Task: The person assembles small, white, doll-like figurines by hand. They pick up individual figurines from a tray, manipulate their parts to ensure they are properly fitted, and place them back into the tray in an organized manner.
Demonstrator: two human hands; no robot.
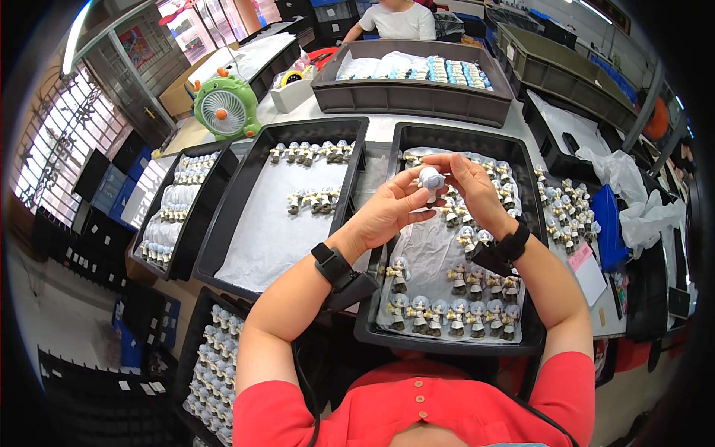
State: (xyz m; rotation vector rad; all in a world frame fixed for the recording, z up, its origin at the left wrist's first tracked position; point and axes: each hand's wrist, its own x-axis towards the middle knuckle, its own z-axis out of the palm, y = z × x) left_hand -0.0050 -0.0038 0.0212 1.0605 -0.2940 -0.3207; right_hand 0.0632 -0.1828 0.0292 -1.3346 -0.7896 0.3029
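A small figurine with a pale grey-blue head is held up over the right-hand black tray. My left hand pinches it between thumb and fingers, from the left. Fingers of my right hand close on its other side, by the head. Beneath, matching figurines stand in rows on white paper in that tray, and my hands hide part of the far rows. To the left, another black tray holds two short rows of the same figurines near its far end.
More figurines fill a narrow tray at far left, a lower tray and the table at right. A green fan and a large grey crate stand behind. Plastic bags lie at right. Across the table sits another person.
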